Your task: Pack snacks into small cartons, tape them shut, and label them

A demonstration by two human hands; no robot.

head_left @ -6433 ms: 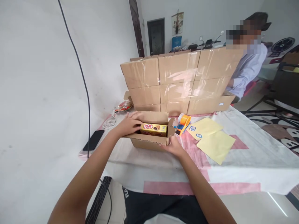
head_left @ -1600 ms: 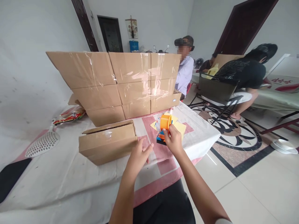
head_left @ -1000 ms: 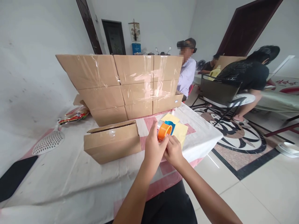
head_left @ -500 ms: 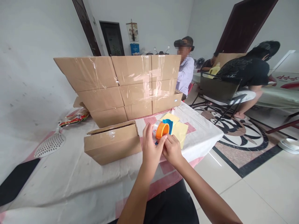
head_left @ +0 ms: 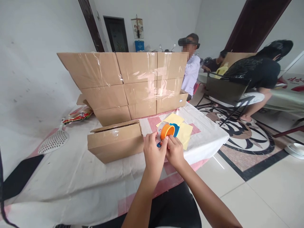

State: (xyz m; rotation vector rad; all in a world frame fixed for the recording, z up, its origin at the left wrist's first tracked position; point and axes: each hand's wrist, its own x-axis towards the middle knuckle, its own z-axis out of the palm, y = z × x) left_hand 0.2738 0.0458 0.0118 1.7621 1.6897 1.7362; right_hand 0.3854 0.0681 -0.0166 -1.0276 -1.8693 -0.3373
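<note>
A tape dispenser (head_left: pixel 176 129), blue with an orange ring and a roll of clear tape on it, is held between my two hands above the front right of the table. My left hand (head_left: pixel 154 150) is closed at its near left side, thumb pointing toward the ring. Pressed close beside that thumb, the curled fingers of my right hand (head_left: pixel 175 152) grip at the lower edge of the ring. My fingers hide the dispenser's lower part, so a loose tape end cannot be made out. Beneath and behind it lie yellow paper sheets (head_left: pixel 187 134).
A closed cardboard box (head_left: pixel 116 142) stands left of my hands. Behind it rises a wall of taped cardboard boxes (head_left: pixel 140 85). A white slotted skimmer (head_left: pixel 54 141), a red food packet (head_left: pixel 78 115) and a black flat object (head_left: pixel 21 175) lie at left. Several people sit beyond the table.
The view has shifted slightly, so the boxes and people appear a little farther right. Both hands stay together on the tape dispenser, with only slight finger movement.
</note>
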